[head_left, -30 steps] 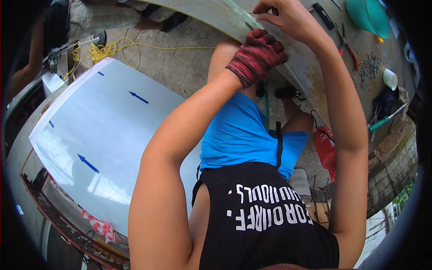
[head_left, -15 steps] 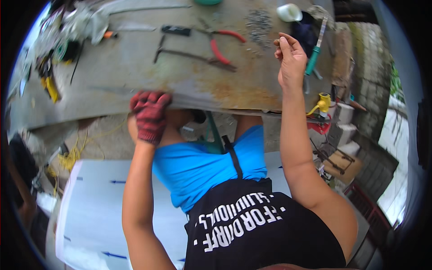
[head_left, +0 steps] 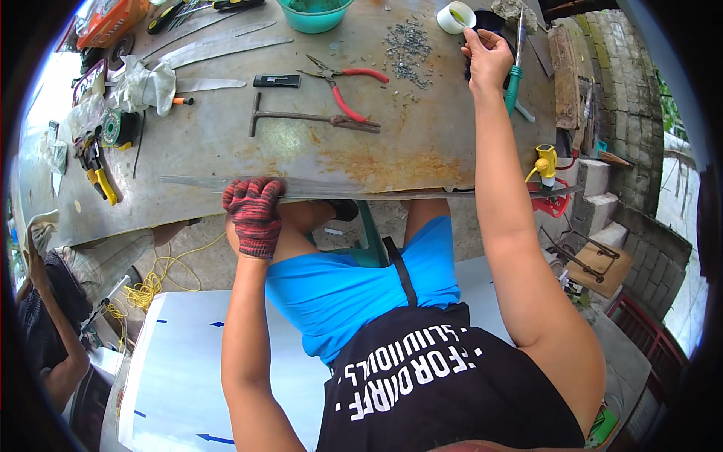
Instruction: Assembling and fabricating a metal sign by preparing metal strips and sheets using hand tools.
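My left hand (head_left: 254, 215), in a red and black knit glove, is closed over a long grey metal strip (head_left: 361, 185) along the table's near edge. The strip tapers to a point at its left end. My bare right hand (head_left: 488, 60) reaches far to the right, thumb and fingers pinched at the lip of a small white cup (head_left: 456, 18). Something yellowish-green shows inside the cup. Whatever the pinch holds is too small to make out. Left of this hand lies a scatter of small grey metal pieces (head_left: 409, 51). A green-handled tool (head_left: 514, 89) lies beside the right wrist.
On the metal table (head_left: 203, 151) lie red-handled pliers (head_left: 343, 94), a T-shaped metal tool (head_left: 301, 117), a black block (head_left: 277, 80) and yellow-handled snips (head_left: 98, 169). A turquoise bowl (head_left: 315, 16) stands at the back. Another person (head_left: 56, 301) is at far left.
My right hand has moved away from me, up to the white cup. The left hand keeps its hold on the strip. The view has shifted, showing more of the table's far side.
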Available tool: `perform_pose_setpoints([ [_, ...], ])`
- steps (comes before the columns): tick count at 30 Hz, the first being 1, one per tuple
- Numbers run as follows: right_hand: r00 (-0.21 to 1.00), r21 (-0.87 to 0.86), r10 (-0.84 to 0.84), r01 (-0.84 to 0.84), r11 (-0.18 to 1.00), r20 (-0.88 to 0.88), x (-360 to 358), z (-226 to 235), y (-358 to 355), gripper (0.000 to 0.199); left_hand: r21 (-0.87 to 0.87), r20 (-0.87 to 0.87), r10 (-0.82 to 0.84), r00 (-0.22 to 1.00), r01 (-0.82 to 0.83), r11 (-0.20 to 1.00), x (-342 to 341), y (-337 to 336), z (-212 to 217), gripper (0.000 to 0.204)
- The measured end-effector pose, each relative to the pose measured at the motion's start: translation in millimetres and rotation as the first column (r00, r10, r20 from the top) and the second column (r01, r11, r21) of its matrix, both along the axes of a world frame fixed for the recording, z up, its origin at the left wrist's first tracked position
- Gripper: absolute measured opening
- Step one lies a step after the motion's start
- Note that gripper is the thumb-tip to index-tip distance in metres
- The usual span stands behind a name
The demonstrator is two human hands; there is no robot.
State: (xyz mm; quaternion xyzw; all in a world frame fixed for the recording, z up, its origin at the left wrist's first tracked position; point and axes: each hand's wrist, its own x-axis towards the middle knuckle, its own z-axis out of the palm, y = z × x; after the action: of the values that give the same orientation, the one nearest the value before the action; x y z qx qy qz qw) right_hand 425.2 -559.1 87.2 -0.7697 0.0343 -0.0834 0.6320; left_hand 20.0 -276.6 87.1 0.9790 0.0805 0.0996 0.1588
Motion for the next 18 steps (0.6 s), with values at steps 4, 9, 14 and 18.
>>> perform_pose_setpoints([
  [4, 0.997, -0.032, -0.066, 0.067, 0.997, 0.039, 19, -8, -6, 0.025, -0.006, 0.017, -0.004, 1.0, 0.004, 1.0, 1, 0, 1, 0.031],
  [9, 0.973, -0.357, -0.034, 0.116, 0.927, 0.228, 43, -19, -19, 0.02, -0.015, 0.021, -0.009, 1.0, 0.01, 1.0, 1, 1, 3, 0.03],
  [14, 0.991, -0.271, -0.043, 0.077, 0.959, 0.129, 46, -14, -24, 0.021, -0.031, 0.007, -0.006, 1.0, 0.006, 1.0, 0, 1, 2, 0.03],
  [18, 0.995, -0.157, -0.002, 0.018, 0.987, 0.103, 37, 7, -26, 0.016, -0.017, -0.01, 0.009, 1.0, -0.01, 1.0, 0, 0, 1, 0.03],
])
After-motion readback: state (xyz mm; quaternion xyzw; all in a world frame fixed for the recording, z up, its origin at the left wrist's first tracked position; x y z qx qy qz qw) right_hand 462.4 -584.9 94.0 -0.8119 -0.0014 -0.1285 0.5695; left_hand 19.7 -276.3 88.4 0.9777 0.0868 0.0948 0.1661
